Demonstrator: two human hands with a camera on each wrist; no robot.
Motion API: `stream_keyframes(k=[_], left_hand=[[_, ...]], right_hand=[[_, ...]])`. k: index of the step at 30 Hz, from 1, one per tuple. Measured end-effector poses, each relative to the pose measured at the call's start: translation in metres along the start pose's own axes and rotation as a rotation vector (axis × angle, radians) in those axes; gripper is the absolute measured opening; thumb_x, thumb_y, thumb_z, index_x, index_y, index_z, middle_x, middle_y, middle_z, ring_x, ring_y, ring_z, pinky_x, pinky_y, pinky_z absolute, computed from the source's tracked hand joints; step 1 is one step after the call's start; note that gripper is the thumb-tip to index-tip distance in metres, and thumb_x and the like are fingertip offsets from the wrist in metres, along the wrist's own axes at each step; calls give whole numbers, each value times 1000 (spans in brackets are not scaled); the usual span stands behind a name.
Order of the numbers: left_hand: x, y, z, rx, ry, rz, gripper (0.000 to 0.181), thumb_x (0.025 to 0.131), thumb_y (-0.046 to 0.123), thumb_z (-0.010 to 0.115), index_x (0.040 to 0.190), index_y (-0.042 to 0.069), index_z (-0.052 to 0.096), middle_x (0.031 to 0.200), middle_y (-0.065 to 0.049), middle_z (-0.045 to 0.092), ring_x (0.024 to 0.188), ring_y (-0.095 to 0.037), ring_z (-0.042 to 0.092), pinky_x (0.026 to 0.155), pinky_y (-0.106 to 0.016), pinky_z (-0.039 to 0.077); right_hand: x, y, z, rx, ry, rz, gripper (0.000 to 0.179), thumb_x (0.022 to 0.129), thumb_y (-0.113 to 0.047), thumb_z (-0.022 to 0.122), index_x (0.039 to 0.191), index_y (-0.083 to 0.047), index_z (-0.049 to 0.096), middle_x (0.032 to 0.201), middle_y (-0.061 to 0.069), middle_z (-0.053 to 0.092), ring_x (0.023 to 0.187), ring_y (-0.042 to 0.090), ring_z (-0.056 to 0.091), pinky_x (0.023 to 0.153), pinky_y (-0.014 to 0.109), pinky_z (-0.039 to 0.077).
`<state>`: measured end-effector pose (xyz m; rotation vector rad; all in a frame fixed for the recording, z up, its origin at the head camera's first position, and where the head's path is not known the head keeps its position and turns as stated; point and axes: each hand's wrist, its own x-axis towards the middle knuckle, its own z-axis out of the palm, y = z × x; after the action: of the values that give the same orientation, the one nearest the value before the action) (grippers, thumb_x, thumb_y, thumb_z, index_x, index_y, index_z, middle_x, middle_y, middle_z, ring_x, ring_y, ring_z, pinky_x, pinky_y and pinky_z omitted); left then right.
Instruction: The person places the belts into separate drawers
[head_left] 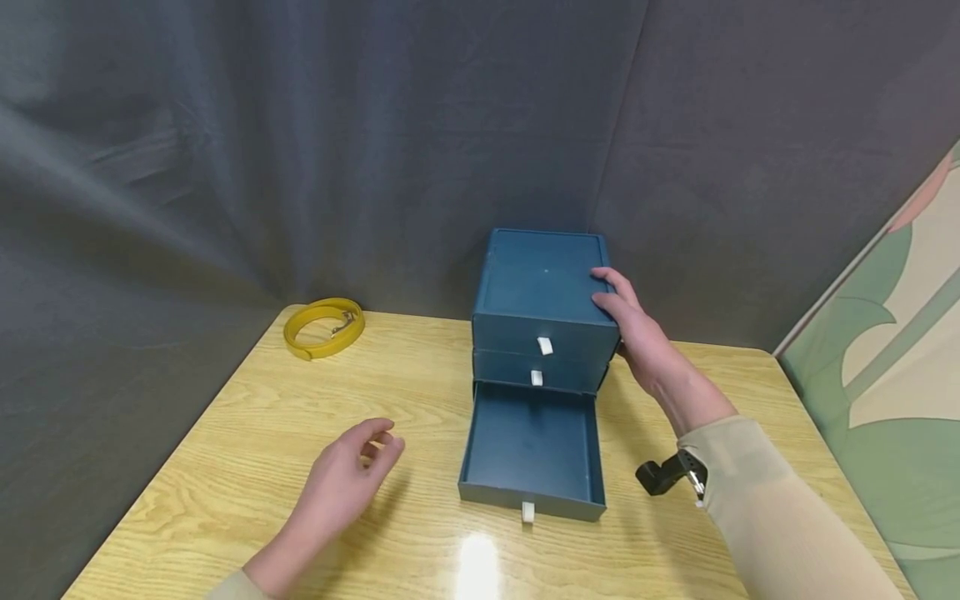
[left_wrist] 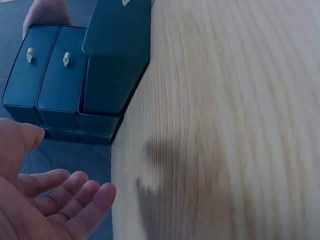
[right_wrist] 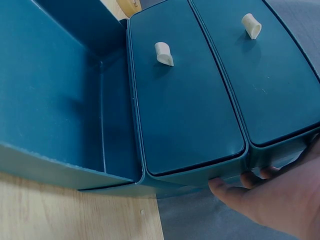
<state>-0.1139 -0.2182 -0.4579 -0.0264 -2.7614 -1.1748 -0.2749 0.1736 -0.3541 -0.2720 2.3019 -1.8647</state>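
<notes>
A blue three-drawer box (head_left: pixel 551 275) stands at the back of the table. Its bottom drawer (head_left: pixel 528 442) is pulled far out, and nothing lies inside it. The upper two drawers are closed, each with a white pull tab (head_left: pixel 544 345). My right hand (head_left: pixel 637 329) rests over the box's top right edge, some fingers on top; in the right wrist view, fingertips (right_wrist: pixel 220 185) touch its side. My left hand (head_left: pixel 348 475) hovers over the table left of the pulled-out drawer, fingers loosely bent, holding nothing; its palm shows in the left wrist view.
A coiled yellow belt (head_left: pixel 324 329) with a metal buckle lies at the table's back left corner. Behind the wooden table (head_left: pixel 247 450) hangs a dark grey curtain (head_left: pixel 375 150). A patterned panel (head_left: pixel 900 358) borders the right side.
</notes>
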Motion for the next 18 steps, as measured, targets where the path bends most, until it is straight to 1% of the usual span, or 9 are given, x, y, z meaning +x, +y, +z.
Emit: stream_keyframes(k=[5,11,15,18], left_hand=[[4,-2,0,133,72,85,45,110,38,72,142,7,70,121,-7,75,100,-21,74,83,-46,63],[6,-8,-3,306,190,203,45,106,36,78,139,7,71,121,-8,77,100,-27,76,76,-49,64],[11,-13,-6,379,262,275,47,104,36,80,138,6,72,120,-10,77,103,-32,76,71,-51,64],[17,-18,-9,427,312,333,49,102,37,82,137,4,72,121,-13,77,105,-35,76,68,-54,64]], right_hand=[[-1,-1,0,5,-5,0,62,117,-48,37,174,-42,14,182,-2,-16,164,41,-3,128,75,9],[-1,-2,0,3,-10,-3,61,117,-48,37,174,-43,14,182,-1,-16,164,41,-3,128,75,8],[-3,-3,0,-4,-8,-2,61,117,-49,37,174,-43,14,182,-1,-15,164,41,-2,128,75,8],[-3,-2,0,-4,-6,-3,61,117,-49,37,174,-43,15,182,-1,-15,164,41,-2,128,75,8]])
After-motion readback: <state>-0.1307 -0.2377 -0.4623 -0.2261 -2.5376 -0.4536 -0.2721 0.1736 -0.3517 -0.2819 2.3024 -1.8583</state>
